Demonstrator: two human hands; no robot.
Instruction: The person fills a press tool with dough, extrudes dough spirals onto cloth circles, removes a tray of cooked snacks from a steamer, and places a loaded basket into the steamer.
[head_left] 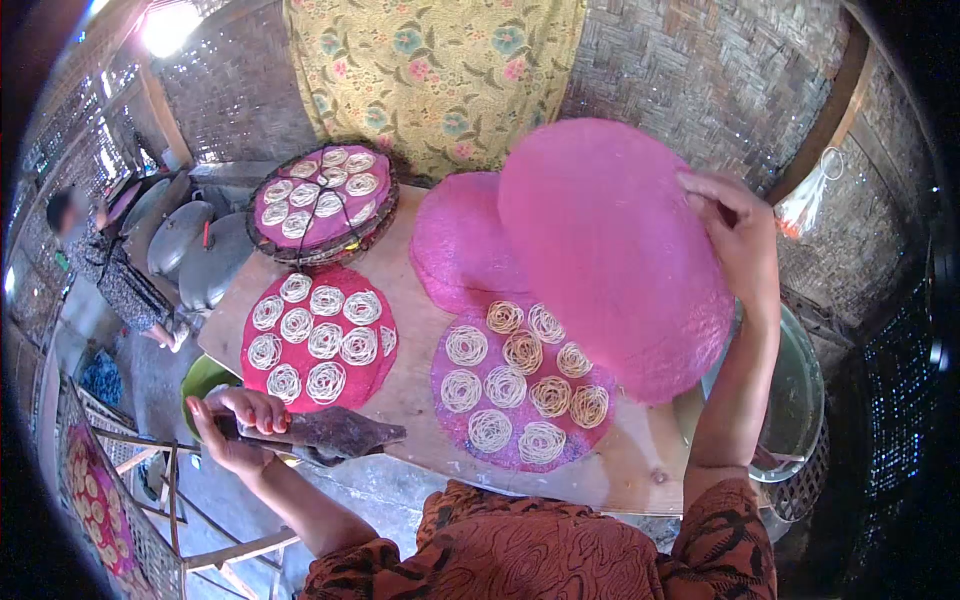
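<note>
My right hand (738, 225) grips the right edge of a large pink round mat (615, 260), lifted and tilted above the table. Under its lower left part lies a pink-purple round mat (477, 395) bearing several pale noodle-like coils, some of them yellower; the raised mat hides part of it. My left hand (240, 430) is closed around a dark, tapering object (340, 432) whose kind I cannot make out. It points right, over the table's front edge. Close beyond that hand sits a red round mat (312, 375) with several white coils.
More pink mats (465, 240) lie at the table's back. A round woven tray (322, 200) of coils stands at the back left. Right of the wooden table (640, 470) is a basin (800, 400); a green bowl (205, 378) is left. Another person (110, 260) stands by large pots (215, 265).
</note>
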